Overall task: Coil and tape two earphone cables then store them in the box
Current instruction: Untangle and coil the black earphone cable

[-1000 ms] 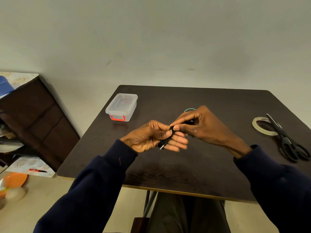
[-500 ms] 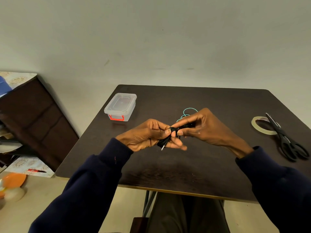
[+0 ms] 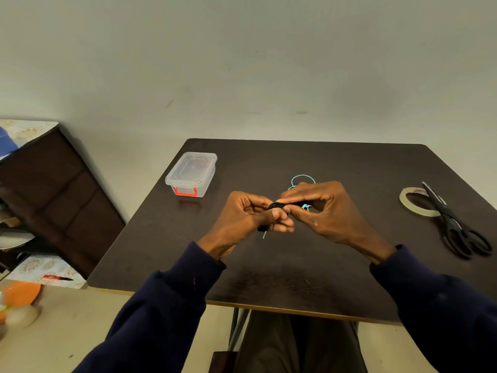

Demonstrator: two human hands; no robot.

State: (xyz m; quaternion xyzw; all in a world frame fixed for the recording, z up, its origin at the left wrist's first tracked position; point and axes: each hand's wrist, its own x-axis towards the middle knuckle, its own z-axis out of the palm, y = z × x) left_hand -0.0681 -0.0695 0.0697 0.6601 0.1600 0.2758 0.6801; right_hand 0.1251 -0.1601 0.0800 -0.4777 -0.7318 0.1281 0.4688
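Above the middle of the dark table [image 3: 295, 278], both hands hold a coiled black earphone cable [image 3: 279, 205]. My left hand [image 3: 250, 219] grips one end of the bundle, and the metal plug pokes out below its fingers. My right hand [image 3: 325, 211] pinches the other end. A teal earphone cable [image 3: 302, 177] lies loose on the table behind my right hand, partly hidden by it. The clear plastic box [image 3: 192, 173] with a red latch stands closed at the table's back left.
A roll of clear tape [image 3: 418, 201] lies at the right side of the table, with black scissors [image 3: 454, 224] resting across it. A dark wooden cabinet [image 3: 53, 200] stands left of the table. The wall runs close behind the table.
Both hands stayed together on the black cable and turned slightly. My right hand shifted a little toward me, so more of the teal cable shows behind it.
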